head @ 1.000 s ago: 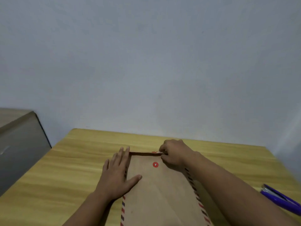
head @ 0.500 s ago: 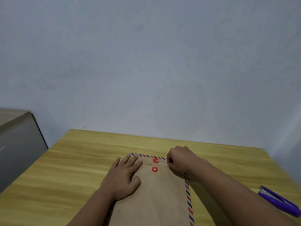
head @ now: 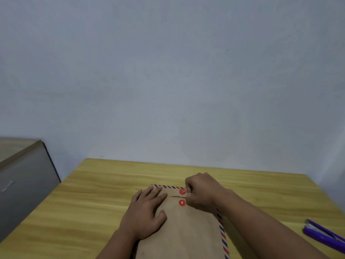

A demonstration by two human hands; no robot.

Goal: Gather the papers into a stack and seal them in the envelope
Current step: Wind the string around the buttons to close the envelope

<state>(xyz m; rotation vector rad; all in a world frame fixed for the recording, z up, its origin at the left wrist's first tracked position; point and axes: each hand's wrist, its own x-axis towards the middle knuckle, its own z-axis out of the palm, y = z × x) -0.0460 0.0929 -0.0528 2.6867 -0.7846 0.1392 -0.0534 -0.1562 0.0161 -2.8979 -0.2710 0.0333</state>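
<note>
A brown kraft envelope point(head: 186, 227) lies flat on the yellow wood-grain counter point(head: 97, 199), its flap folded down at the far end. A red-and-blue striped border runs along the far edge and the right side. Two red string-tie discs sit near the flap: the upper disc point(head: 182, 191) on the flap, the lower disc point(head: 182, 203) on the body just below it. The left hand point(head: 145, 212) rests palm-down on the envelope's left portion, fingers straight and spread, its grip wide. The right hand point(head: 202, 192) is curled beside the two discs, its grip narrow; what it pinches cannot be told. The right forearm hides part of the envelope's right edge. A purple stapler point(head: 324, 235) lies at the counter's right edge, well apart. A grey cabinet point(head: 24, 184) stands to the left.
</note>
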